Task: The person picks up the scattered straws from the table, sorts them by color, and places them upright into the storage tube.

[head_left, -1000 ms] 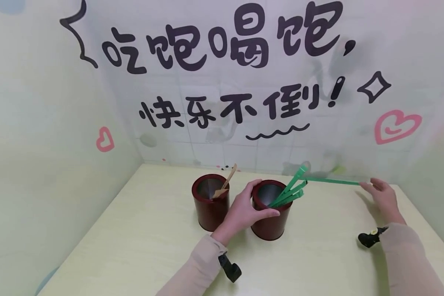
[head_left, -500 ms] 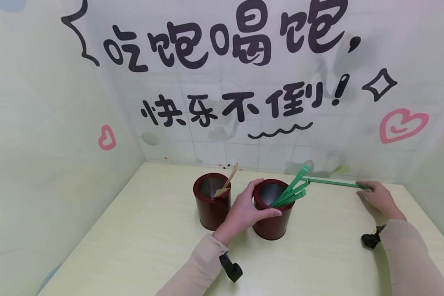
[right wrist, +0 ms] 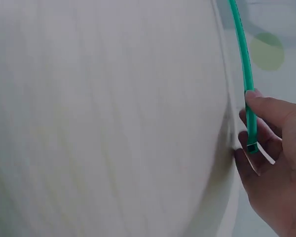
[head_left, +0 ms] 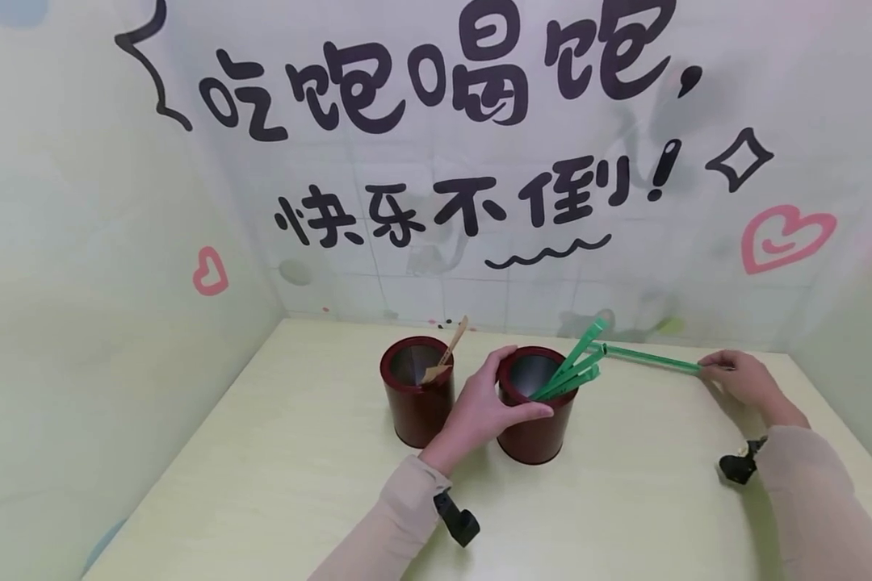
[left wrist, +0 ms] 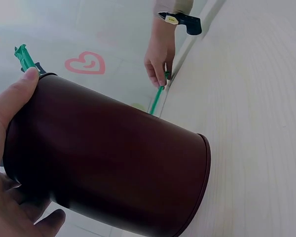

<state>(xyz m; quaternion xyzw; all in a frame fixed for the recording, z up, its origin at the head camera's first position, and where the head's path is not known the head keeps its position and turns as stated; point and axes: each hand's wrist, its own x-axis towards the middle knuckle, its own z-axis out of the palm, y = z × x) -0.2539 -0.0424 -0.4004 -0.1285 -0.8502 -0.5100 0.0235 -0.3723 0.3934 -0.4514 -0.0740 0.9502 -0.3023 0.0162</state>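
Observation:
My left hand (head_left: 472, 415) grips the rim and side of a dark red cylindrical canister (head_left: 534, 442), thumb at the front. Several thin green sticks (head_left: 570, 376) lean out of its right side. Off to the right, my right hand (head_left: 747, 381) pinches the right end of a long, thin green stick (head_left: 650, 357), which looks wrapped. Its far end reaches toward the sticks in the canister, and whether it touches them I cannot tell. In the right wrist view, the stick (right wrist: 244, 59) runs between thumb and fingers, its squared end (right wrist: 252, 147) near the palm.
A second dark red canister (head_left: 417, 415) stands just left of the first, holding thin tan paper-like pieces (head_left: 452, 347). Both canisters stand on a pale wood-grain table (head_left: 283, 452). Behind it rises a printed wall (head_left: 407, 282), with side walls left and right.
My right hand has shifted its hold on the green stick's end and moved slightly right and nearer. The stick now slopes more. My left hand keeps its hold on the canister.

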